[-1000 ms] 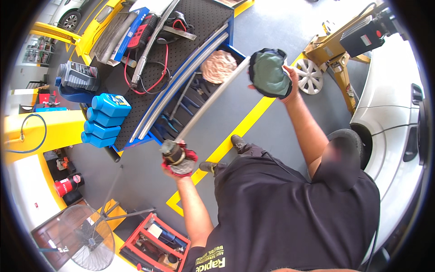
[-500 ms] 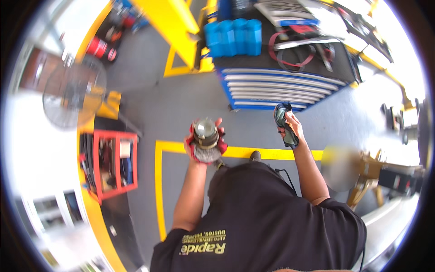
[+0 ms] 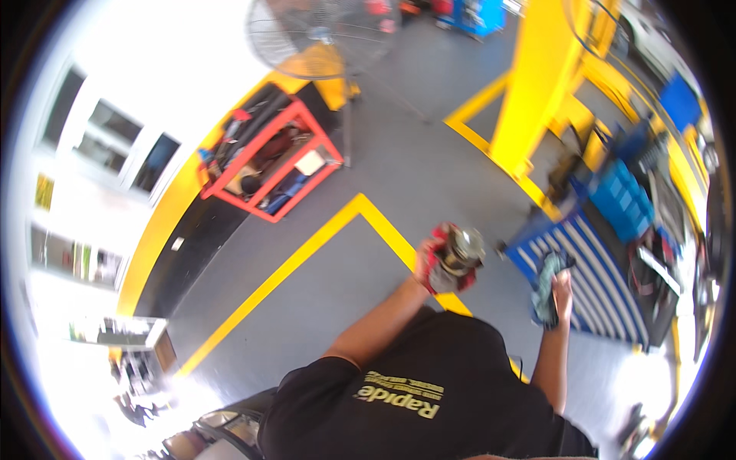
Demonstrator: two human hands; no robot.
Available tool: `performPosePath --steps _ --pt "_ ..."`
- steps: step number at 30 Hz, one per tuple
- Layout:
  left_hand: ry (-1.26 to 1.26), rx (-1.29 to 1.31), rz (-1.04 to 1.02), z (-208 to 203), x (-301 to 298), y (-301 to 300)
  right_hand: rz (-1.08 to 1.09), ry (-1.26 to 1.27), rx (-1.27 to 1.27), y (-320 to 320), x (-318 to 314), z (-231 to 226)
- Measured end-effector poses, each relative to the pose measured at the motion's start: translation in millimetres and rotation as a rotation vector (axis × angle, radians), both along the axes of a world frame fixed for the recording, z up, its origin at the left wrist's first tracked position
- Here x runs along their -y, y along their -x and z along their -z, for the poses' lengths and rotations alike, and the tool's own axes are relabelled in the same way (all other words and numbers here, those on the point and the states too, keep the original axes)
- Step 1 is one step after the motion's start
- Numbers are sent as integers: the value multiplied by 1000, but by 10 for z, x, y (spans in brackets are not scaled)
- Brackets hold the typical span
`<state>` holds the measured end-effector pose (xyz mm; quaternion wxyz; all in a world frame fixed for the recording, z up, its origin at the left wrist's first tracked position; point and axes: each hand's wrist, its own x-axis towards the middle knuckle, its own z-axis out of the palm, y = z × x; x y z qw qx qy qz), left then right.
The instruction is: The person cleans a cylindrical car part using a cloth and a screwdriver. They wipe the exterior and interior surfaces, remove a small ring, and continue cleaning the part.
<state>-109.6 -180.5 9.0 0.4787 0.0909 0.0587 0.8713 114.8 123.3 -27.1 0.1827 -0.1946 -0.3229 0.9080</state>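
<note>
My left hand (image 3: 424, 264) is closed around a short, round metal part (image 3: 465, 247) with a pale, shiny top and a darker, brownish side. Red and grey cloth (image 3: 442, 279) lies bunched between the palm and the part. Blur hides the part's exact kind. Farther right, my right hand (image 3: 563, 292) grips a crumpled grey-green rag (image 3: 546, 288), which hangs beside the fingers. In the picture the rag overlaps the front of a blue tool cabinet (image 3: 594, 264), but I cannot tell whether they touch.
Blue containers (image 3: 621, 201) stand on the cabinet's dark top. Beyond it rises a yellow lift post (image 3: 529, 92). A red tool cart (image 3: 270, 201) with loose contents is at the left, near a standing fan (image 3: 320, 34). A yellow line (image 3: 284, 268) marks the grey floor.
My view has turned left, so the cart, fan and cabinet appear shifted to the right. Both hands also appear farther right and lower, still holding the metal part and the rag.
</note>
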Motion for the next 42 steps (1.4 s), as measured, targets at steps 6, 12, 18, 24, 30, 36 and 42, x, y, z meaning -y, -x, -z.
performPosePath --steps 6,12,18,24,30,36,42 --pt "63 169 151 207 651 518 90 -477 568 873 351 55" --pt "200 243 -4 30 1521 756 -269 -13 -24 1884 668 -871" --pt "235 187 -466 -154 2543 544 -1104 394 -448 2817 1917 -1546" --pt "199 295 -897 -272 3383 -543 -1511 550 -462 3358 2960 -2084" --pt "243 382 -1284 -46 4291 -1579 -1751 174 -666 3465 4072 -2551" --pt "3 178 -1602 322 5430 -1543 -1259 -802 -1007 4357 6644 -2197" --pt "-27 228 -1623 134 6723 -1276 -1788 -1160 -492 6097 9194 -1283"
